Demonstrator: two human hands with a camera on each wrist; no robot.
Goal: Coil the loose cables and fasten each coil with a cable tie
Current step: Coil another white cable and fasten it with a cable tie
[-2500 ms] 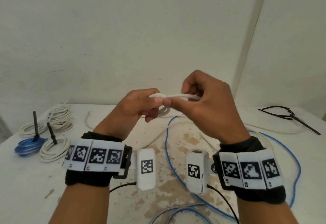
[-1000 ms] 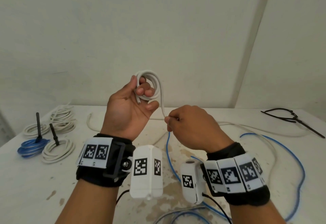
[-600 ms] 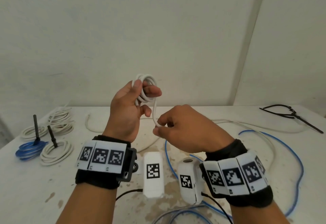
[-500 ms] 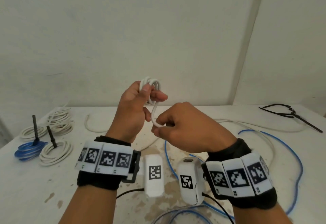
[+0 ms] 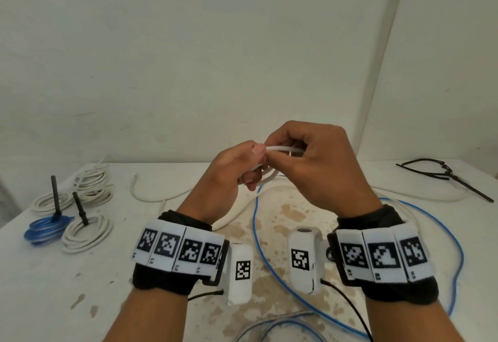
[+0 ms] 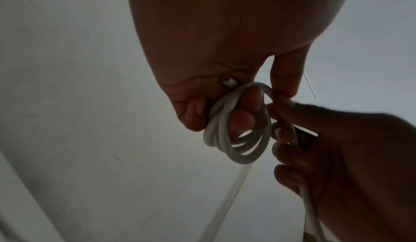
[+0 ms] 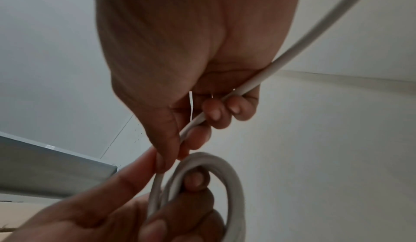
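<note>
Both hands are raised above the table (image 5: pixel 40 274) and meet in the middle of the head view. My left hand (image 5: pixel 242 164) grips a small coil of white cable (image 6: pixel 236 139), its fingers curled through the loops. My right hand (image 5: pixel 304 158) pinches the free run of the same white cable (image 7: pixel 252 85) between thumb and fingers and lays it across the coil (image 7: pixel 213 174). The cable's tail trails down under my right hand to the table. A cut cable end (image 6: pixel 228 82) shows against my left palm.
Tied coils sit at the table's left: a blue one (image 5: pixel 45 230) and white ones (image 5: pixel 86 231) with black ties standing up. A loose blue cable (image 5: pixel 258 228) and loose white cable (image 5: pixel 151 196) sprawl over the middle. Black cable ties (image 5: pixel 444 174) lie far right.
My left hand has dropped and turned the coil flat. My right hand has risen and brought another turn of white cable over to the coil.
</note>
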